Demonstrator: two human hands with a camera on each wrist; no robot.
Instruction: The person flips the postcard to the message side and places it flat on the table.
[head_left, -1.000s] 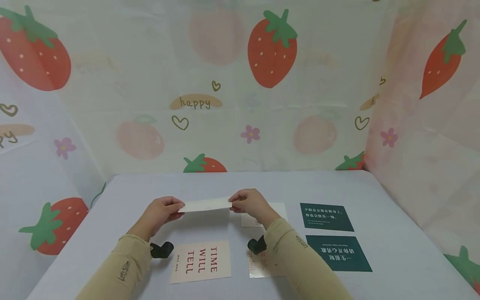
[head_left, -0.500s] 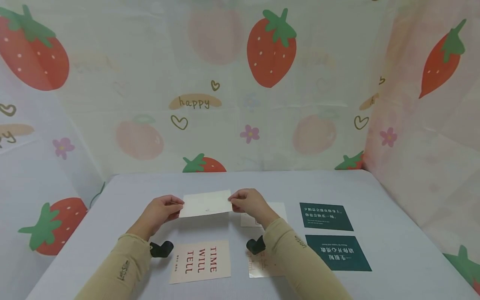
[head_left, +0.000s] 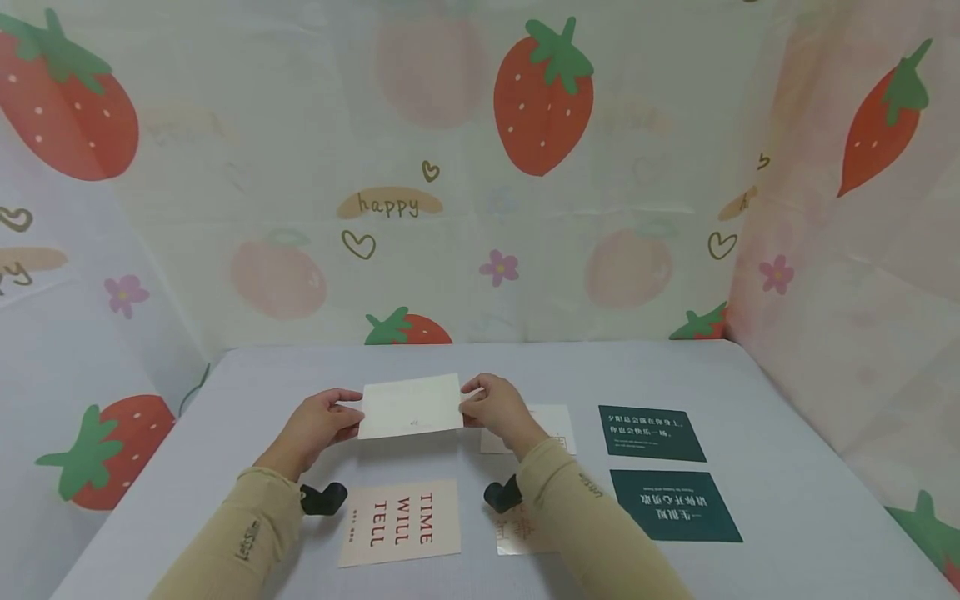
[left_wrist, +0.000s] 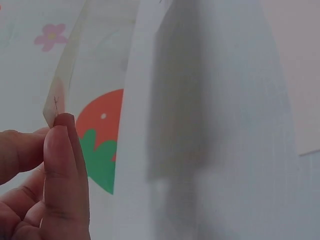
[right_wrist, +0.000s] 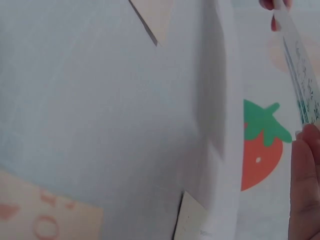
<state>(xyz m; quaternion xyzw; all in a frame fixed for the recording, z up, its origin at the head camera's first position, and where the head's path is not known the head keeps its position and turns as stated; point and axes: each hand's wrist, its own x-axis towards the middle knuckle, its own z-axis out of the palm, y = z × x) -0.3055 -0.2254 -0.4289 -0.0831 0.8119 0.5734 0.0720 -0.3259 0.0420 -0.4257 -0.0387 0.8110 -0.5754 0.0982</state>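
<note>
Status of work: five cards lie flat on the worktop [head_left: 637, 375] and one white card [head_left: 411, 407] is held clear of it. On this evidence the laid-out portion appears in order; the held card is the only one seen off the surface, and its handling is judged unfinished.

Position: the white card hangs above the worktop, beyond the cream card [head_left: 401, 523] lettered TIME WILL TELL, and casts a shadow below. A pale card [head_left: 517, 533] with reddish print is partly covered by the right sleeve [head_left: 592, 525]. A second pale card [head_left: 558, 425] lies partly behind the right hand [head_left: 498, 410]. Two dark green cards, the far one [head_left: 652, 435] and the near one [head_left: 697, 504], lie apart at the right.

Hands: the left hand [head_left: 322, 421] pinches the left edge between thumb and fingers; the right hand pinches the right edge likewise. On both, the fingertips close down to the card's thickness.

Condition of held card: thin, tilted, its visible face plain but for a small mark near the lower edge. The right wrist view shows dark print and greenish tones at a slant. No creases are noted; that print is illegible.
</note>
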